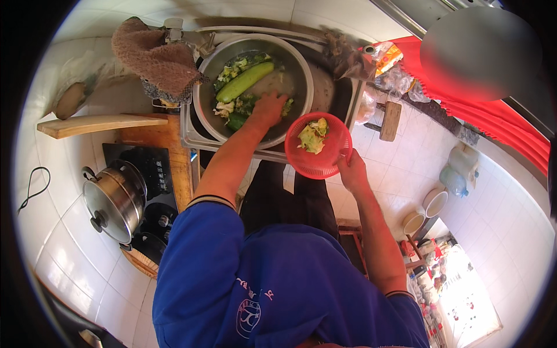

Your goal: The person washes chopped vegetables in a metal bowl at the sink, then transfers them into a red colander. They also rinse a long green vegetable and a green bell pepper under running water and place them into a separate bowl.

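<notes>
A large round metal basin (309,93) of water sits in the sink before me. A long pale-green gourd (246,81) floats in it, with cauliflower or broccoli florets (224,108) around it. A darker green vegetable (236,122) lies at the near side. My left hand (270,108) is in the basin over the vegetables, fingers partly under the water; whether it grips a piece is unclear. With my right hand (351,167) I hold a red plastic strainer basket (300,158) by its rim, just outside the basin's near right edge. Yellow-green florets (313,137) lie inside it.
The metal sink (357,93) surrounds the basin. A brown towel (152,56) hangs at its left, near a wooden board (100,125). A lidded steel pot (115,200) stands on a black cooktop (152,158). Right of the sink, a small wooden stool (390,121) is on the tiled floor.
</notes>
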